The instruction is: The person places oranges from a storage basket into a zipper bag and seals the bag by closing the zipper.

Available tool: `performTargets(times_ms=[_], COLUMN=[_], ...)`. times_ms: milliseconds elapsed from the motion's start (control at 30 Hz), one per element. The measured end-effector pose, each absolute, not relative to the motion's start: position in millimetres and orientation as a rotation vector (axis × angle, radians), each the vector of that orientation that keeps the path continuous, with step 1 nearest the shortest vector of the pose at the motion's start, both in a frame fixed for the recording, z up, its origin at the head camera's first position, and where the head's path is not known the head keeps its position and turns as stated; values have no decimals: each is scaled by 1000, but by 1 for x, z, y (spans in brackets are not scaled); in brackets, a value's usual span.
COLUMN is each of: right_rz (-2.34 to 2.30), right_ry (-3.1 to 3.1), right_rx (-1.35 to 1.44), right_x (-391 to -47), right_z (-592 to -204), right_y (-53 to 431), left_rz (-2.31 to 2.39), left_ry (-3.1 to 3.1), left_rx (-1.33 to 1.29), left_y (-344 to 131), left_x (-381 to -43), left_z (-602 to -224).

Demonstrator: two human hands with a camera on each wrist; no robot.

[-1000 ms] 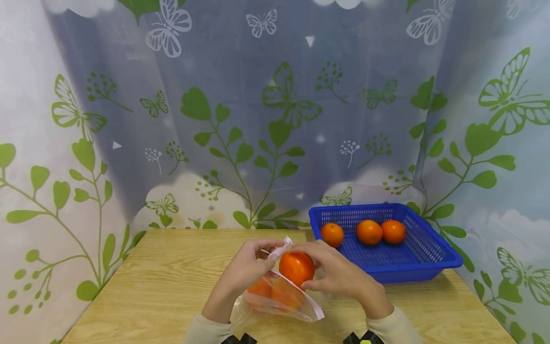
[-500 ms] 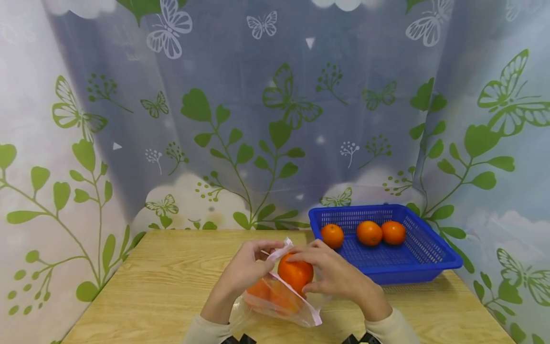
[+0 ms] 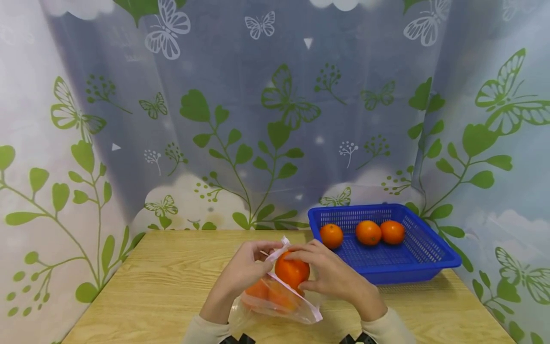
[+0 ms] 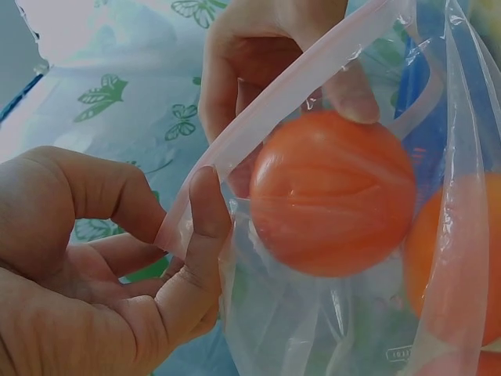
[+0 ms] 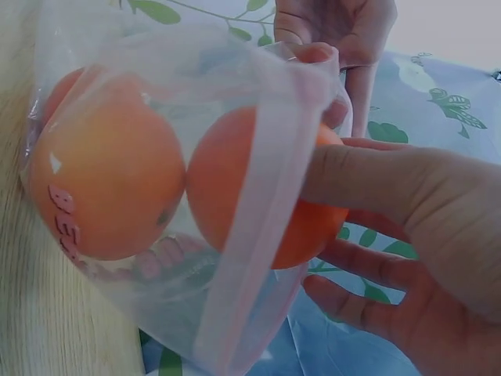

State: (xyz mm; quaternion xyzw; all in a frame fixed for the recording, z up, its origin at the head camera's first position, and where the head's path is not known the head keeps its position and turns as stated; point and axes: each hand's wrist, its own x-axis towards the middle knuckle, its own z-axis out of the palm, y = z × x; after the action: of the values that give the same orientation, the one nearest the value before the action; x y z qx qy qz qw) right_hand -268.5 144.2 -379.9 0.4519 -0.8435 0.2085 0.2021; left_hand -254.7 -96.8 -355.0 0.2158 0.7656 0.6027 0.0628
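- I found the held orange [image 3: 292, 268] at the mouth of the clear bag [image 5: 196, 290], partly behind its film, with 2 bagged oranges [image 3: 281, 295] close by on the near left.
- The right hand [image 3: 331, 270] gripped that orange from the right, thumb and fingers curled round it.
- The left hand [image 3: 245, 267] pinched the bag's pink strip [image 5: 262, 196] between thumb and fingers.
- I judged the orange firm, fairly weighty and a little slippery; its round, glossy skin called for a hold around the widest part, without squeezing hard.
- The bag I reckoned feather-light, limp and easily torn, so its thicker strip looked the safest place to pinch.
- Far right, I saw 3 loose oranges [image 3: 368, 232] in a blue basket [image 3: 399, 275], seemingly stiff plastic, with slotted walls.
- Under everything lay a wood-grained table [image 3: 180, 272]; beyond hung a leaf-and-butterfly cloth [image 3: 275, 172], softly creased.
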Motion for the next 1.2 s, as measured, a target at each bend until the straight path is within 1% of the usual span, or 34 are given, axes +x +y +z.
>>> performTargets(times_ms=[133, 300, 500, 733, 867, 1200], right_rz=[568, 723, 819, 707, 693, 846], right_ry=[-2317, -2357, -2309, -2254, -2317, -2469], right_rx=[1209, 1197, 1273, 1353, 1387, 1518], right_x=[-270, -271, -273, -277, -276, -273], right_z=[-381, -381, -384, -385, -382, -382], right_y=[142, 140, 138, 141, 144, 142], left_rz=[1825, 1827, 1827, 1837, 1842, 1851], left_ry=[2333, 2334, 2324, 2320, 2337, 2349], left_rx=[635, 626, 625, 621, 623, 641], left_y=[-97, -96, -95, -96, -98, -100], left_x=[-255, -256, -257, -256, -256, -254], left_z=[-355, -355, -355, -356, -357, -355])
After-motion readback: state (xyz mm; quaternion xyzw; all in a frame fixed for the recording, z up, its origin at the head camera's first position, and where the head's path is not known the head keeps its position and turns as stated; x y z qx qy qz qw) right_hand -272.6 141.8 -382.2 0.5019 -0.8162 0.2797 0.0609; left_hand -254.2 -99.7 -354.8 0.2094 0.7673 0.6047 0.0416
